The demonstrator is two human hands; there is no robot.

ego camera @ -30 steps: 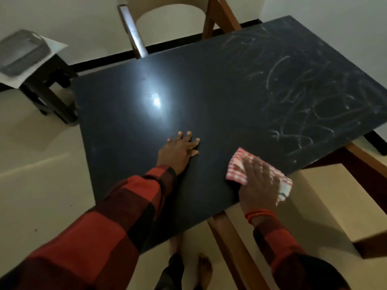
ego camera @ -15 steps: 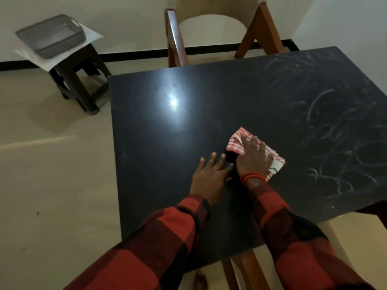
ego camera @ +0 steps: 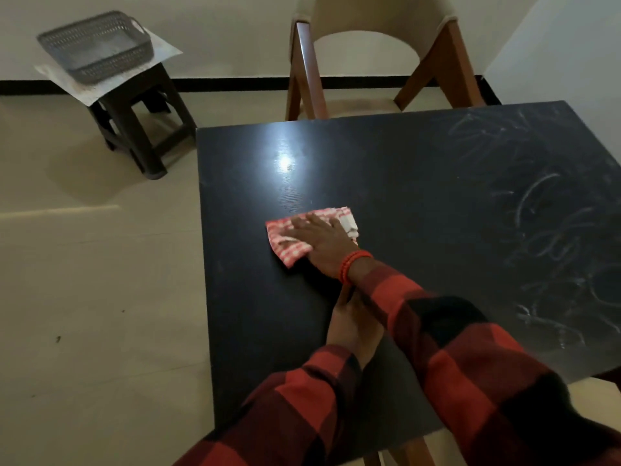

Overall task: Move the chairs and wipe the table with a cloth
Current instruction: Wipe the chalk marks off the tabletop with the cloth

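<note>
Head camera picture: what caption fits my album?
Right hand presses a checked cloth onto the black table.

Dim room, pale walls and tiled floor

Cream floor meets off-white wall at a black skirting strip. A dark stool at far left carries a grey mesh basket on a sheet. A lamp's glare shines nearby.
</note>
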